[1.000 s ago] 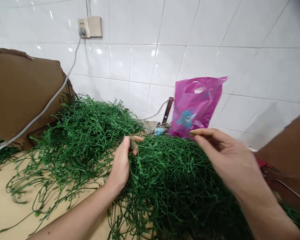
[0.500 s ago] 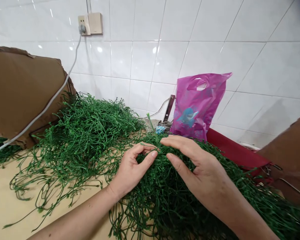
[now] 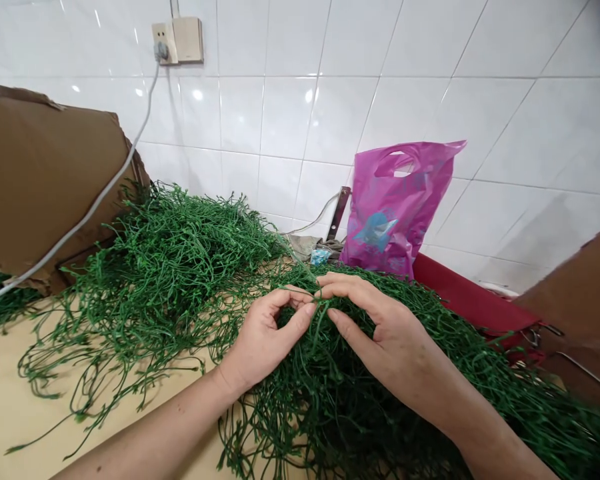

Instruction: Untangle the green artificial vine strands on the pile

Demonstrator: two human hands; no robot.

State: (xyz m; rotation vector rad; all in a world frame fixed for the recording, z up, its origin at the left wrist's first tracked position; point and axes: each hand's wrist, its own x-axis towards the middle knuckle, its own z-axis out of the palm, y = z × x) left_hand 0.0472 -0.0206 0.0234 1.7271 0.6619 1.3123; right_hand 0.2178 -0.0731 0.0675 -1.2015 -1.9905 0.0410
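My left hand (image 3: 266,337) pinches a thin green plastic stem (image 3: 321,313) between thumb and forefinger; a strand of it runs over the fingers. My right hand (image 3: 387,333) curves in from the other side. Its forefinger touches the stem near the left fingertips, while its thumb stays apart below. Part of the stem is hidden by the fingers. Beneath both hands lies a heap of green artificial stems (image 3: 300,413), tangled together and spreading to the right.
Another heap of green stems (image 3: 180,240) lies at left on the pale tabletop (image 3: 10,393). Beside it stands a cardboard box (image 3: 40,180), crossed by a white cable (image 3: 95,203). A pink plastic bag (image 3: 395,207) and a red bag (image 3: 470,293) stand near the tiled wall (image 3: 290,120).
My right hand has moved slightly left, its forefinger now at the stem. The tip that stood upright above my fingers has swung away. My left hand keeps its pinch.
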